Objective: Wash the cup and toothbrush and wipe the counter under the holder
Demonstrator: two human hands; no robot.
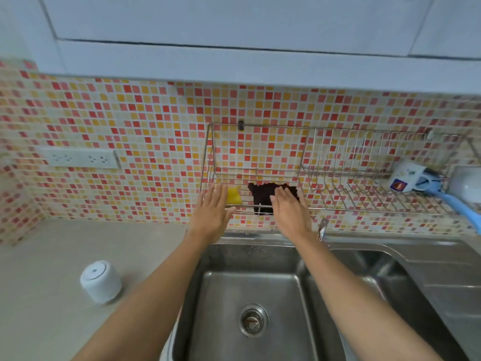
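Dark brown cloth point(263, 195) draped on wire rack point(256, 178), long axis hanging vertical; right hand point(290, 211) touches its 3 o'clock edge, grip apart, fingers flat. Left hand point(212, 208), grip also apart, sits by yellow sponge point(233, 196) at 9 o'clock (right hand nearer the cloth). Cup point(406, 178) with blue toothbrush point(458, 207): rack's far 3 o'clock end. Worktop point(52, 256) below.

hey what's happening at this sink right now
A person stands at a dry, empty steel sink, both arms stretched toward a wire rack on the tiled wall. The left hand is open beside a yellow sponge; the right hand is open over a dark cloth. Neither grips anything yet. A mug with a blue toothbrush lies on the rack's right end, and a white cup sits upside down on the counter.
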